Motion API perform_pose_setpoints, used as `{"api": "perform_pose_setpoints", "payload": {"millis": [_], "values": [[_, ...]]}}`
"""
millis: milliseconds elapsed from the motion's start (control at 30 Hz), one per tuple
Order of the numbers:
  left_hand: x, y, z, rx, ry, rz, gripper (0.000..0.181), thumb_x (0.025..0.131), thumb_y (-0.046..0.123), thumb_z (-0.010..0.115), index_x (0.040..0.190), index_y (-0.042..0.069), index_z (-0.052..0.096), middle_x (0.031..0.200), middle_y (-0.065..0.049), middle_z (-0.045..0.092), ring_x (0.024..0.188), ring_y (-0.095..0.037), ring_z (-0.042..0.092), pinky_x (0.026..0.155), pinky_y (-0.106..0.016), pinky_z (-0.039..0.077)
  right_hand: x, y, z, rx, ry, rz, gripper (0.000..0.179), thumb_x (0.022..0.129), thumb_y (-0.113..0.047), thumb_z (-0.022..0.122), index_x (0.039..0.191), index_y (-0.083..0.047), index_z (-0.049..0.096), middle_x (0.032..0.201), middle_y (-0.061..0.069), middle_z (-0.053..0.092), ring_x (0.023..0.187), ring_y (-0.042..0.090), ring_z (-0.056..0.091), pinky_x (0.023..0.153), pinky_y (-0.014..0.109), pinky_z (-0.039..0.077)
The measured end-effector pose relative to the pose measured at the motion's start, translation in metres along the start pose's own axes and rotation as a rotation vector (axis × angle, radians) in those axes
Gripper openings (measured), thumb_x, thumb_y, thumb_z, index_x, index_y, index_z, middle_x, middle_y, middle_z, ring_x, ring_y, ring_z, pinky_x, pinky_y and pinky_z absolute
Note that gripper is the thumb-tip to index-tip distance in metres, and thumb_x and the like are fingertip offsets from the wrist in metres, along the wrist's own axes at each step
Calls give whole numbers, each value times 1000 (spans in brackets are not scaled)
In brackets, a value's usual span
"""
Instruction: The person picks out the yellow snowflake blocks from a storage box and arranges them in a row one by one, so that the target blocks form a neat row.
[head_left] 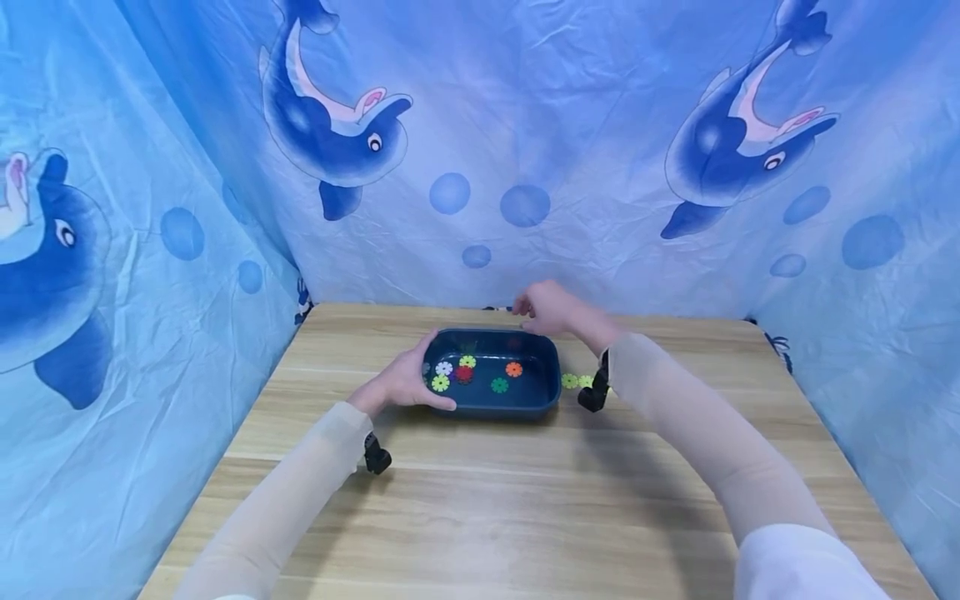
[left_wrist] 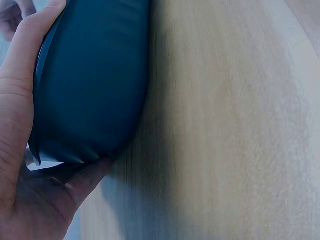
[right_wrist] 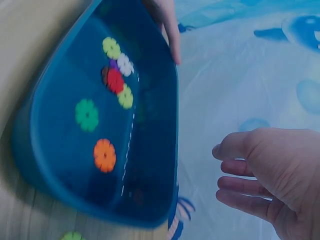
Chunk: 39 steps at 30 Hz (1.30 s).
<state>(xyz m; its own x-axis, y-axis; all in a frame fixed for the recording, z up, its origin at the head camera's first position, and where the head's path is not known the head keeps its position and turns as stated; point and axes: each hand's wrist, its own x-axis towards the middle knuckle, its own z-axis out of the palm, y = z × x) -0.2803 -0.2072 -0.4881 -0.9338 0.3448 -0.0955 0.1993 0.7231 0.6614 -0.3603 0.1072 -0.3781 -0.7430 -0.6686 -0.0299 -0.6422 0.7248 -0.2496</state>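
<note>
A dark blue plastic basin (head_left: 491, 412) stands on the wooden table. Inside lie several flower-shaped plastic discs, among them an orange disc (right_wrist: 105, 155), a green disc (right_wrist: 87, 115) and a red disc (right_wrist: 115, 80). My left hand (head_left: 405, 382) grips the basin's left end, thumb along the near rim and fingers round the far side. In the left wrist view the thumb lies over the rim and another finger bears on the outer wall. Above the far rim, toward the right, hovers my right hand (head_left: 551, 308), its fingers loosely bent with nothing between them.
Beside the basin's right end, yellow-green discs (head_left: 570, 382) lie on the table (head_left: 480, 508), partly behind the right wrist's camera (head_left: 594, 392). A blue cloth backdrop (head_left: 600, 250) with dolphins closes off the far edge and both sides.
</note>
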Motion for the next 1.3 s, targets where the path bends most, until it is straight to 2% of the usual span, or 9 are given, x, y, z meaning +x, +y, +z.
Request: {"api": "perform_pose_setpoints", "payload": {"millis": [333, 533, 800, 1067, 1167, 1300], "values": [[0, -2, 0, -24, 1, -16, 144, 70, 45, 99, 172, 14, 3, 169, -23, 37, 152, -42, 43, 126, -63, 36, 24, -31, 12, 1, -18, -57, 26, 99, -14, 72, 123, -7, 77, 118, 11, 79, 108, 26, 73, 99, 41, 60], [-1, -3, -1, -27, -7, -8, 142, 73, 47, 98, 172, 12, 3, 168, -22, 38, 148, -41, 46, 125, -63, 38, 35, -45, 25, 13, -48, -62, 27, 100, -18, 72, 124, -7, 77, 120, 10, 78, 107, 24, 72, 100, 40, 61], [-1, -4, -2, -19, -12, 11, 141, 73, 46, 98, 172, 10, 4, 169, -22, 37, 149, -41, 47, 123, -62, 41, 49, -65, 43, 24, -72, -107, 29, 99, -16, 75, 126, -6, 77, 124, 10, 77, 110, 24, 72, 105, 40, 59], [1, -3, -1, -26, -21, 40, 139, 75, 43, 97, 172, 9, 3, 168, -20, 38, 148, -37, 49, 123, -57, 44, 58, -83, 67, 82, -124, -139, 29, 98, -14, 76, 126, -4, 76, 125, 13, 77, 114, 26, 73, 104, 43, 60], [0, -3, -2, -19, -19, 44, 138, 75, 42, 97, 172, 8, 3, 168, -21, 39, 148, -37, 50, 123, -56, 43, 61, -88, 78, 104, -142, -139, 29, 99, -13, 75, 126, -3, 76, 125, 14, 77, 115, 26, 73, 109, 46, 57], [0, -4, -3, -18, -21, 72, 136, 77, 39, 96, 171, 4, 3, 166, -21, 44, 147, -36, 51, 123, -56, 43, 65, -94, 94, 99, -138, -151, 25, 98, -10, 73, 122, -5, 78, 119, 12, 79, 109, 24, 74, 106, 44, 59]]}}
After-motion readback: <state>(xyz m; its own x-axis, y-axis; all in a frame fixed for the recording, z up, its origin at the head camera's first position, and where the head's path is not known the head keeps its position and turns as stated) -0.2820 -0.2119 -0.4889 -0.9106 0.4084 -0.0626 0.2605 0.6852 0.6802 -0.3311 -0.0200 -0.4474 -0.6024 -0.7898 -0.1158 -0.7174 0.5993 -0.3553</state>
